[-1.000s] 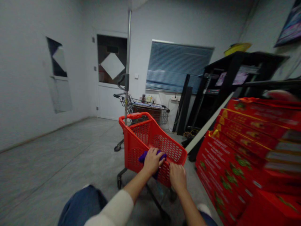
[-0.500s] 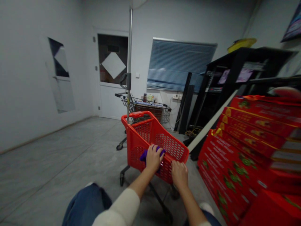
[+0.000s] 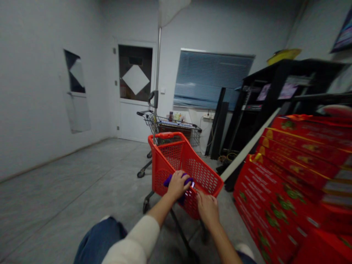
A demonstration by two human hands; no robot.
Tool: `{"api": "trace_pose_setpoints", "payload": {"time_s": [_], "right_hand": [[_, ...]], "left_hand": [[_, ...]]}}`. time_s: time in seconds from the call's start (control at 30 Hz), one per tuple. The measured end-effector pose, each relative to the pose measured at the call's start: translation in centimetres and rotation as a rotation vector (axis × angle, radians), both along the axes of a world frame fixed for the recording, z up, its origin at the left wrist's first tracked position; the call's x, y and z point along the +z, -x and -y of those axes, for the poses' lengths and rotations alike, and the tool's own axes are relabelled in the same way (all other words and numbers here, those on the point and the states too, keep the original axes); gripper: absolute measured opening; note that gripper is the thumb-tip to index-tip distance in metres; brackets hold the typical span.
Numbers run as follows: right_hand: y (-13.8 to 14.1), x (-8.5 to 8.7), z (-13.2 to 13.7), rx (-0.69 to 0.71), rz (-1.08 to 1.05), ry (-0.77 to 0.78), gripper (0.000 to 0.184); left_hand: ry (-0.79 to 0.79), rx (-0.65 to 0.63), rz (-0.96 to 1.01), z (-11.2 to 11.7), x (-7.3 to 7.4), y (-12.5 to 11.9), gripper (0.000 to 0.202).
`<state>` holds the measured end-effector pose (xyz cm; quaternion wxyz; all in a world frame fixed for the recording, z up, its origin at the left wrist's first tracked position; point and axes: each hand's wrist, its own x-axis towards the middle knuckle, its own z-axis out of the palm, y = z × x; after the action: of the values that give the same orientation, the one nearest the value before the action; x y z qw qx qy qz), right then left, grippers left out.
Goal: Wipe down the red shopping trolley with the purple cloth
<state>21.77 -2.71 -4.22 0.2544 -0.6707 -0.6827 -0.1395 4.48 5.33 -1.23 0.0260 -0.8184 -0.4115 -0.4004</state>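
A red plastic shopping cart (image 3: pixel 176 161) with a mesh-patterned basket stands just in front of me on a wheeled dark frame. My left hand (image 3: pixel 178 185) is closed around a soft-looking purple object (image 3: pixel 168 180) at the cart's near side, and the fingers hide most of it. My right hand (image 3: pixel 208 209) grips the cart's near rim (image 3: pixel 211 194) a little to the right. A pale sleeve covers my left forearm, and my knee in blue jeans shows below.
A wire shopping cart (image 3: pixel 173 128) stands beyond the red one, near a white door (image 3: pixel 134 91). Stacked red printed cartons (image 3: pixel 283 183) fill the right side, and a leaning white strip (image 3: pixel 250 145) and black shelving (image 3: pixel 275 95) stand behind them. The floor is grey concrete.
The room has shifted slightly rightward in view, and the cart has turned with it. Both hands stay on the cart, with the purple object still in my left hand.
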Motion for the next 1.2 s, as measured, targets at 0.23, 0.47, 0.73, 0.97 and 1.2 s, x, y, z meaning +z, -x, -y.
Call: {"api": "trace_pose_setpoints", "payload": {"time_s": [0.23, 0.47, 0.73, 0.97, 1.2], "right_hand": [[-3.8, -1.4, -2.3, 0.084, 0.134, -0.121, 0.036], [-3.7, -2.7, -2.1, 0.132, 0.178, -0.119, 0.032], [-1.8, -2.0, -1.4, 0.036, 0.172, -0.077, 0.029], [-1.6, -2.8, -1.7, 0.006, 0.211, -0.088, 0.027], [-3.8, -3.4, -2.0, 0.044, 0.277, -0.137, 0.026]], "left_hand": [[0.017, -0.074, -0.06, 1.8, -0.3, -0.4, 0.026], [-0.043, -0.199, -0.146, 2.0, -0.8, -0.3, 0.03], [0.013, -0.031, -0.167, -3.3, 1.8, 4.0, 0.025], [-0.028, -0.011, -0.134, 1.1, 0.0, 0.4, 0.025], [-0.067, -0.145, -0.153, 2.5, -0.9, -1.3, 0.027]]}}
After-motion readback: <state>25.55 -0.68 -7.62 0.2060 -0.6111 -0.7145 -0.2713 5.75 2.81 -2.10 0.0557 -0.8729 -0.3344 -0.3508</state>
